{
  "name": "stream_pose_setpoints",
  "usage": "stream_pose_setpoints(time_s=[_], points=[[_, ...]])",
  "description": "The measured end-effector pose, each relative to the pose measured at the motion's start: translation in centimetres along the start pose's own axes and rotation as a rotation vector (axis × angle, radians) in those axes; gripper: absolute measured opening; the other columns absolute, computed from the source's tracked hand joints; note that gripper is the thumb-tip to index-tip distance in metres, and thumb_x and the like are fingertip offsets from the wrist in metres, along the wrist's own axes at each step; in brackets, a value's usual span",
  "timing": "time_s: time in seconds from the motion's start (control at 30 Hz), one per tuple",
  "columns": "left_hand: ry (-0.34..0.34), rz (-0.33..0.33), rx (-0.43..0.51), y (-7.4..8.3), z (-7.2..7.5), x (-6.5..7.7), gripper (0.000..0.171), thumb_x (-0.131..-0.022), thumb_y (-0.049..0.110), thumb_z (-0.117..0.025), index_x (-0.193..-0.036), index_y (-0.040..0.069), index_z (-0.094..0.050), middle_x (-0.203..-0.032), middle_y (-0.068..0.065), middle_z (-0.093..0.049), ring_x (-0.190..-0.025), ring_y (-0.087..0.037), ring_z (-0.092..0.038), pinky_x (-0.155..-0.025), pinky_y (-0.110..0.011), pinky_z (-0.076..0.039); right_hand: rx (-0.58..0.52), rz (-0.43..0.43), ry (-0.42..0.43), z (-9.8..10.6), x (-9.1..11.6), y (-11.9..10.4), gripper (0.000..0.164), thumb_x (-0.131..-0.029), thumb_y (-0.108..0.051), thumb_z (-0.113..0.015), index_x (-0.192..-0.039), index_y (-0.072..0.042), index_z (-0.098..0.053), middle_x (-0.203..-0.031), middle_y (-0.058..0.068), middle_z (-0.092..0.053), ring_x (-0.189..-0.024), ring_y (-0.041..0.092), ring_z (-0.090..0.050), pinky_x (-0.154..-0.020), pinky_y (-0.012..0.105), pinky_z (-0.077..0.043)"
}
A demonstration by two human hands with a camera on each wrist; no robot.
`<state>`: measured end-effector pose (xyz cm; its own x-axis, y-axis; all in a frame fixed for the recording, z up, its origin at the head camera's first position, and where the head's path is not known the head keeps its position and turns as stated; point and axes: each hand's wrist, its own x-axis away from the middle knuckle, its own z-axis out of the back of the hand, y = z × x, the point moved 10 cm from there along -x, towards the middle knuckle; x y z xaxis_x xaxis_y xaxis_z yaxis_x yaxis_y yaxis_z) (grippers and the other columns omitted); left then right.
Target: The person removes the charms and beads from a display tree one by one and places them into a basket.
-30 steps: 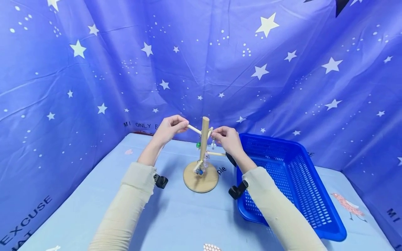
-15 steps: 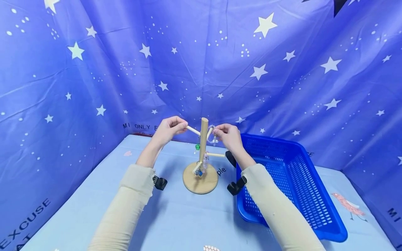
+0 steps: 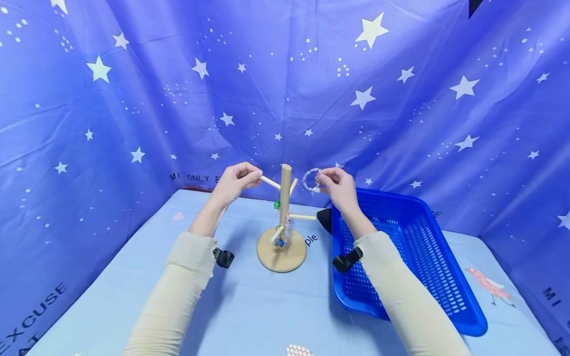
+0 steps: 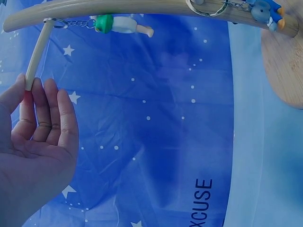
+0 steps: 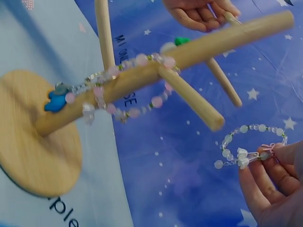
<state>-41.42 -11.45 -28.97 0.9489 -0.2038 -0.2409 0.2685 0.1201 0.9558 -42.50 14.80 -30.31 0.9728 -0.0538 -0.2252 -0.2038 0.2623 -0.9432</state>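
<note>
A wooden stand with a round base (image 3: 282,249) and several pegs stands on the table. My left hand (image 3: 236,183) pinches the tip of its upper left peg (image 4: 39,54), between thumb and fingers. From that peg hangs a keychain with a green-topped figure (image 4: 104,23). To the right of the post, my right hand (image 3: 340,190) pinches a clear and white beaded bracelet (image 5: 227,138) with a white flower charm and a pink bow. The bracelet is in the air, apart from the stand. Lower down hang a pink beaded bracelet (image 5: 142,60) and a blue figure keychain (image 5: 57,100).
A blue perforated plastic basket (image 3: 392,194) stands to the right, partly beneath my right forearm. Starry blue cloth (image 3: 178,99) surrounds the light blue table (image 3: 249,306) at the back and sides. Each wrist bears a black camera mount (image 3: 224,257).
The clear and white bracelet has come off the upper right peg, and my right hand has moved right with it. My left hand keeps its hold on the peg.
</note>
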Motion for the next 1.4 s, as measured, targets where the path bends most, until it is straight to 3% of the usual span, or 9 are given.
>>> stream_pose_setpoints(time_s=[0.17, 0.33, 0.5, 0.8, 1.13, 1.4], points=[[0.004, 0.004, 0.009, 0.0, 0.4, 0.0, 0.012, -0.099, 0.011, -0.062, -0.103, 0.000, -0.064, -0.083, 0.011, -0.067, -0.080, -0.002, -0.067, -0.083, -0.018, -0.061, -0.052, 0.033, 0.009, 1.7, 0.1, 0.2, 0.023, -0.101, -0.010, -0.058, -0.118, 0.006, -0.060, -0.101, 0.002, -0.069, -0.086, 0.002, -0.064, -0.081, 0.020, -0.062], [0.006, 0.003, -0.003, 0.0, 0.4, 0.1, 0.013, -0.099, 0.011, -0.062, -0.104, -0.001, -0.063, -0.082, 0.012, -0.066, -0.080, -0.001, -0.067, -0.082, -0.018, -0.061, -0.083, 0.065, 0.018, 3.5, 0.2, 0.6, 0.025, -0.101, -0.008, -0.057, -0.118, 0.009, -0.057, -0.090, -0.012, -0.067, -0.085, 0.000, -0.065, -0.083, 0.022, -0.063], [-0.002, -0.007, -0.010, 0.0, 0.3, 0.1, 0.017, -0.099, 0.012, -0.062, -0.106, -0.004, -0.063, -0.082, 0.012, -0.067, -0.081, -0.001, -0.067, -0.086, -0.023, -0.062, -0.044, 0.076, 0.039, 5.3, 0.6, 1.0, 0.027, -0.102, -0.011, -0.055, -0.119, 0.010, -0.056, -0.090, -0.015, -0.066, -0.087, -0.002, -0.066, -0.082, 0.019, -0.062], [-0.009, -0.014, -0.005, 0.0, 0.1, -0.1, 0.019, -0.099, 0.012, -0.061, -0.107, -0.005, -0.062, -0.083, 0.012, -0.067, -0.081, -0.001, -0.067, -0.083, -0.017, -0.061, 0.004, 0.087, 0.084, 7.8, 0.9, 2.0, 0.028, -0.102, -0.014, -0.056, -0.118, 0.008, -0.057, -0.088, -0.021, -0.065, -0.087, -0.006, -0.065, -0.082, 0.017, -0.061], [-0.017, -0.006, -0.008, 0.1, 0.1, -0.1, 0.026, -0.100, 0.012, -0.060, -0.113, -0.010, -0.060, -0.084, 0.011, -0.066, -0.082, -0.002, -0.067, -0.083, -0.017, -0.061, 0.034, 0.042, 0.096, 9.1, 1.0, 3.6, 0.026, -0.102, -0.013, -0.056, -0.118, 0.007, -0.057, -0.087, -0.020, -0.064, -0.086, -0.005, -0.064, -0.080, 0.013, -0.060], [-0.014, -0.006, -0.015, 0.1, 0.4, -0.1, 0.021, -0.100, 0.013, -0.061, -0.108, -0.006, -0.062, -0.083, 0.013, -0.067, -0.082, -0.001, -0.067, -0.089, -0.024, -0.061, 0.071, -0.010, 0.086, 9.6, 0.9, 5.0, 0.031, -0.103, -0.015, -0.054, -0.123, 0.009, -0.056, -0.088, -0.021, -0.063, -0.086, -0.006, -0.062, -0.087, 0.022, -0.062]])
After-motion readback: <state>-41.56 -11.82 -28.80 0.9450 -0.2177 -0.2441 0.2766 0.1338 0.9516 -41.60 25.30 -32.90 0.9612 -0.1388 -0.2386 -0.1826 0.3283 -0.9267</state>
